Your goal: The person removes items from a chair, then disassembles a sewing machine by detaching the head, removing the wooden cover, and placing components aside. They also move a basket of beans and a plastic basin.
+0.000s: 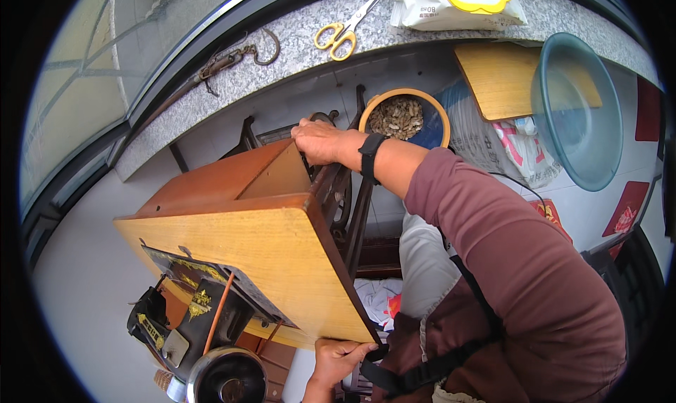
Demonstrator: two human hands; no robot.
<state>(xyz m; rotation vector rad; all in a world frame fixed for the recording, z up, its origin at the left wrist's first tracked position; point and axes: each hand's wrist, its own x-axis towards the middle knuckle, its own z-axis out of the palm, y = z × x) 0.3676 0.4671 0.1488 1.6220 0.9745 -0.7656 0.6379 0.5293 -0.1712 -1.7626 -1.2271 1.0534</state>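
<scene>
A treadle sewing machine's wooden tabletop (232,223) is tipped on its side in front of me. The black machine head (211,318), with gold decoration, handwheel (229,380) and an orange belt (219,311), shows at lower left. My right hand (317,140), wearing a dark wristband, is closed over the far corner of the brown wooden casing (218,174) beneath the top. At the near corner of the tabletop, my left hand (336,363) grips the edge, thumb on top. Dark iron legs (345,206) stand behind the top, partly hidden by it.
Along the far side runs a granite ledge (303,72) with scissors (345,35), a wipes pack (458,5) and a hooked metal tool (232,61). Below it are an orange-rimmed bucket (405,118) of brownish pieces, a wooden board (496,79) and a blue-green plastic basin (579,132).
</scene>
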